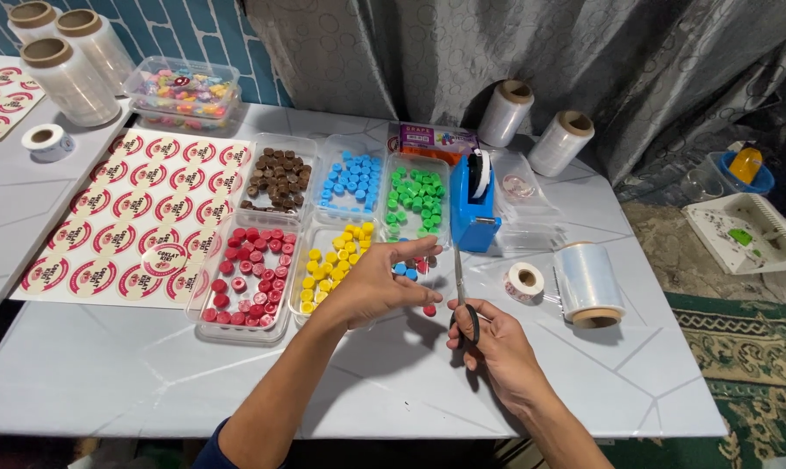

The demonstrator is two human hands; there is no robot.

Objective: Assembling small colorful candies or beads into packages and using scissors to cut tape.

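My right hand [495, 343] grips a pair of black-handled scissors [461, 291], blades pointing up toward a blue tape dispenser [473, 201]. My left hand [383, 282] is spread open over a clear container [410, 271] of mixed small coloured pieces, fingers near the scissor blades. A single red piece [429, 309] lies on the table just below that hand. Clear trays hold red pieces [250, 280], yellow pieces [330, 265], brown pieces [277, 178], blue pieces [351, 181] and green pieces [415, 198].
A sheet of round red stickers [141, 221] lies at left. Rolls of clear film [587, 282] and a small tape roll [524, 282] sit at right; more film rolls [70, 80] and a box of coloured sweets [183, 89] stand behind. The table's right edge [684, 347] drops to a carpet.
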